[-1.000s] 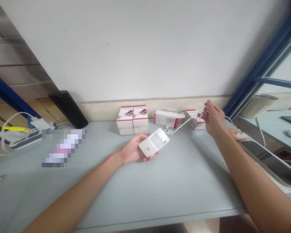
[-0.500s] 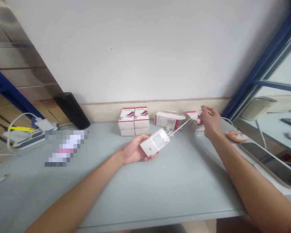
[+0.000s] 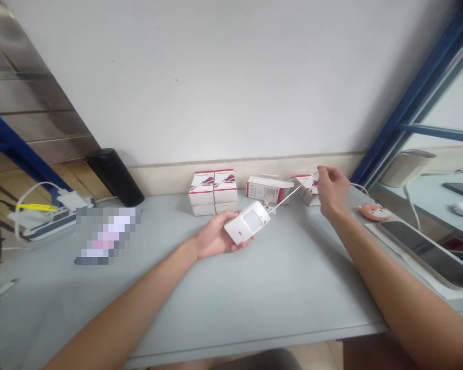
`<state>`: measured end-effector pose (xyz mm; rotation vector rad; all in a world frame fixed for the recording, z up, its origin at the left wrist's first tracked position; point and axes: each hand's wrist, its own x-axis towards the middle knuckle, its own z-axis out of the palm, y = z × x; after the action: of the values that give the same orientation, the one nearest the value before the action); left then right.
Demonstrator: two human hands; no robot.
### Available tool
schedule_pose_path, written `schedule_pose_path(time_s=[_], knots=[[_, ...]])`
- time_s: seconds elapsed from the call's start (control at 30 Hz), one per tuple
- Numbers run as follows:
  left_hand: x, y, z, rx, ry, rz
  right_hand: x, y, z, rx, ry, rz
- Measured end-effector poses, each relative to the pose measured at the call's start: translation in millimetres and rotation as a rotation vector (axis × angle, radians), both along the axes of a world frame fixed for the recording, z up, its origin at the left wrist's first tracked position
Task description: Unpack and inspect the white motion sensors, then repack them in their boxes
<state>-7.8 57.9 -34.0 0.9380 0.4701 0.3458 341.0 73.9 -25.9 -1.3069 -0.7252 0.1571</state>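
A white sensor-like device (image 3: 247, 224) with a pale window and a small red mark rests tilted in my left hand (image 3: 217, 235), whose fingers wrap round its lower side. From its upper right end a thin white rod or wire (image 3: 291, 194) runs up to the right. The far end of that rod is pinched in the fingertips of my right hand (image 3: 333, 189). Behind the device stands an opened white and red box (image 3: 265, 190) lying on its side. Another such box (image 3: 306, 190) is partly behind the rod, near my right hand.
Stacked small boxes (image 3: 213, 191) stand by the wall. To the left are a black cylinder (image 3: 114, 177), a pixelated flat object (image 3: 108, 236) and a power strip (image 3: 56, 224) with cables. An orange mouse (image 3: 374, 211) and a dark-topped slab (image 3: 428, 254) lie on the right.
The device in my left hand has turned slightly, its face angled a little differently. My right hand has shifted slightly left, still pinching the rod. The whole view has moved a little.
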Motion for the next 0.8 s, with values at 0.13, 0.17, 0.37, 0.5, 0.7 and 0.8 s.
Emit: schedule_pose_path(time_s=[0.13,0.17,0.37,0.5,0.7,0.8], knots=[[-0.3,-1.3,0.9,0.034,-0.001,-0.007,-5.2,-4.2,1.7,0.058,-0.112,-0.111],[-0.2,-1.7,1.2,0.043,0.000,-0.009,-7.8,-5.5,1.3,0.068,-0.152,-0.128],[1.7,-1.7,0.4,0.027,-0.013,0.041,-40.1,-18.5,-1.2,0.070,-0.307,-0.038],[1.7,-0.5,-3.3,0.006,-0.042,0.097,-62.6,-26.1,-4.7,-0.009,-0.407,0.145],[0.8,-0.2,-5.3,-0.086,-0.063,0.150,-79.6,-28.2,-19.1,-0.139,-0.568,0.344],[2.1,-0.8,-3.9,-0.120,-0.093,0.214,-83.5,-28.6,-25.7,-0.151,-0.575,0.433]])
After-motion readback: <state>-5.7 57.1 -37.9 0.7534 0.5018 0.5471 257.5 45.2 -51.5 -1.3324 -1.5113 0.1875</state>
